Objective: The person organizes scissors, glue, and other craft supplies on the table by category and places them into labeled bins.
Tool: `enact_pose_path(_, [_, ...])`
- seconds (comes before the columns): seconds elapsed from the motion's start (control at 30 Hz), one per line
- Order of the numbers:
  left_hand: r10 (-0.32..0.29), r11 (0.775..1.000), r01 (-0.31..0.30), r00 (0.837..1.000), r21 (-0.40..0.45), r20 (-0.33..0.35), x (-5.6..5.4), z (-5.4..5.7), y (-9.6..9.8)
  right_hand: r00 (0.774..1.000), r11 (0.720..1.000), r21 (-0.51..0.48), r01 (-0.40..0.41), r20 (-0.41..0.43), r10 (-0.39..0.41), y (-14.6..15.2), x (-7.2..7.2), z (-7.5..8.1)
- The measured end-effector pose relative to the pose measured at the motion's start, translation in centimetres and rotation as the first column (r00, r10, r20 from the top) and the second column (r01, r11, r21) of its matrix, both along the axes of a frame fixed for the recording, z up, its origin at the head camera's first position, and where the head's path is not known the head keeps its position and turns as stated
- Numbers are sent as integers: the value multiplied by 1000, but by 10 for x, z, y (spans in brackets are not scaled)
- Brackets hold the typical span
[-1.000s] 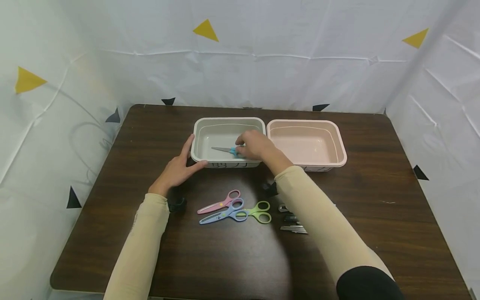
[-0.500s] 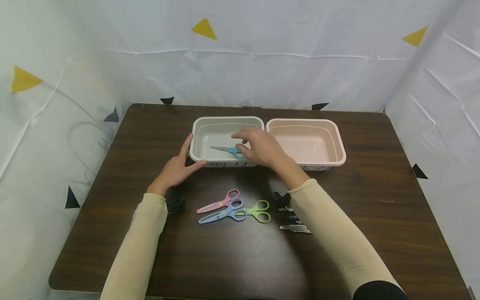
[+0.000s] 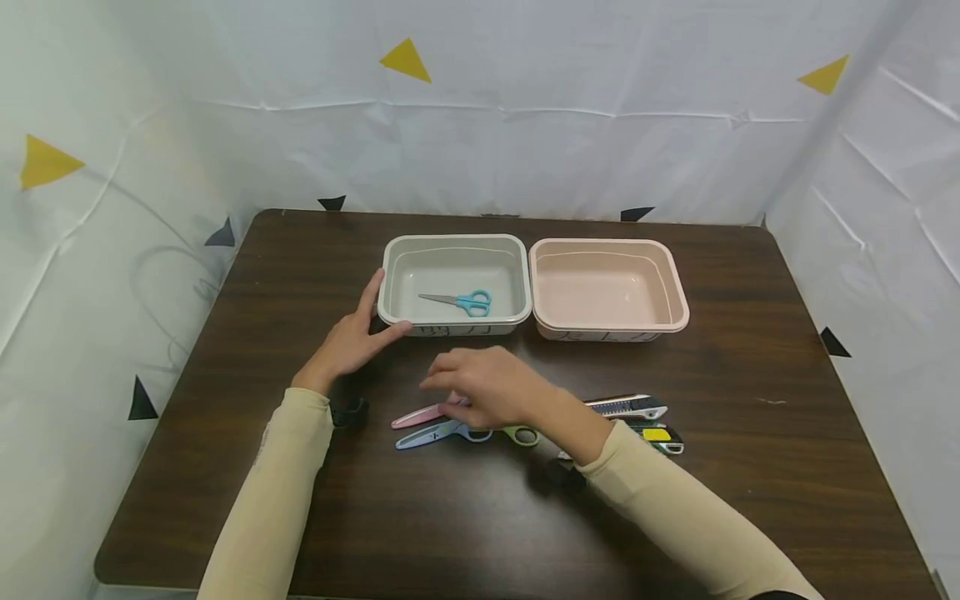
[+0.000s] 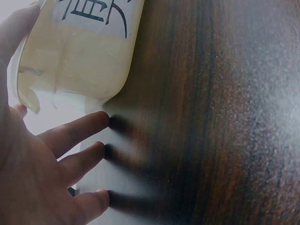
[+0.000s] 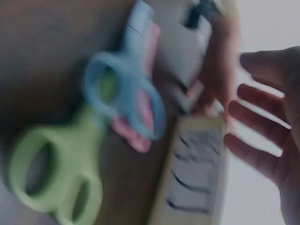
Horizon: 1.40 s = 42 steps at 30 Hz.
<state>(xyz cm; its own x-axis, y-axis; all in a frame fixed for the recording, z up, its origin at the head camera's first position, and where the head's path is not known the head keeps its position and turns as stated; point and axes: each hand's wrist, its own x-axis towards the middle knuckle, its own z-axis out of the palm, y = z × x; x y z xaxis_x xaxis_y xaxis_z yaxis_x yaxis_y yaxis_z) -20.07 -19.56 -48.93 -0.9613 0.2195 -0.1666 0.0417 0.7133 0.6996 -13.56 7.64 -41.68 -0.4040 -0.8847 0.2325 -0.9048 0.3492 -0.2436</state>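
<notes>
My left hand (image 3: 343,346) rests at the left front corner of a grey-white plastic bin (image 3: 517,310), thumb and index along its rim. In the left wrist view several other fingers (image 4: 77,164) stretch out beside the bin. Light-blue-handled scissors (image 3: 474,303) lie inside it. My right hand (image 3: 491,390) hovers with relaxed fingers over the scissors on the table and holds nothing. Under it lie pink scissors (image 3: 415,416), blue scissors (image 3: 429,434) and green scissors (image 5: 70,154); the blue pair overlaps the other two. The right hand hides part of their handles.
A pink plastic bin (image 3: 678,312) stands right of the grey-white one. Several box cutters (image 3: 628,407) lie to the right, partly behind the right forearm. White sheets (image 3: 480,158) enclose the back and sides of the brown table (image 3: 757,450).
My right hand has drawn back out of the grey-white bin, leaving the light-blue scissors inside, and has come toward me over the other scissors. My left hand has stayed at the bin's corner.
</notes>
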Motion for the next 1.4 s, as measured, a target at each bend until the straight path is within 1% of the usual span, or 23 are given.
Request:
enact_pose_path(0.03, [-2, 1000, 2, 1000, -1, -1, 0, 0, 0, 1000, 998, 65, -14, 6, 13, -3, 6, -5])
enact_pose_path(0.1, [-4, 1000, 4, 1000, -7, 3, 1, -1, -1, 999, 983, 179, -39, 3, 39, -8, 18, -16])
enact_pose_path(0.17, [-5, 1000, 5, 1000, -10, 11, 2, -2, -2, 999, 968, 247, -45, -16, 50, -12, 27, -26])
enact_pose_path(0.23, [-8, 1000, 8, 1000, -13, 15, 3, -3, -2, 997, 959, 281, -35, -56, 53, -15, 33, -34])
enact_pose_path(0.33, [-4, 1000, 4, 1000, -9, 8, 2, -4, -1, 994, 959, 283, -4, -100, 34, -16, 39, -43])
enact_pose_path(0.47, [0, 1000, 0, 1000, -7, -8, 1, -4, 0, 990, 963, 270, 26, -141, 13, -17, 41, -48])
enact_pose_path(0.7, [-1, 1000, 1, 1000, -5, -14, 0, -4, 1, 988, 955, 289, 71, -149, -28, -17, 43, -52])
enact_pose_path(0.9, [-3, 1000, 3, 1000, 2, -24, -1, -1, 0, 985, 956, 270, 114, -153, -74, -19, 41, -54])
enact_pose_path(1.03, [2, 1000, -2, 1000, -1, -11, 0, -1, 0, 984, 957, 260, 127, -157, -87, -21, 41, -54])
enact_pose_path(1.2, [12, 1000, -12, 1000, 1, -7, 0, -2, 0, 979, 950, 280, 138, -186, -87, -22, 40, -53])
enact_pose_path(1.4, [10, 1000, -10, 1000, 2, -18, 0, -3, 0, 983, 949, 295, 115, -171, -66, -21, 40, -53])
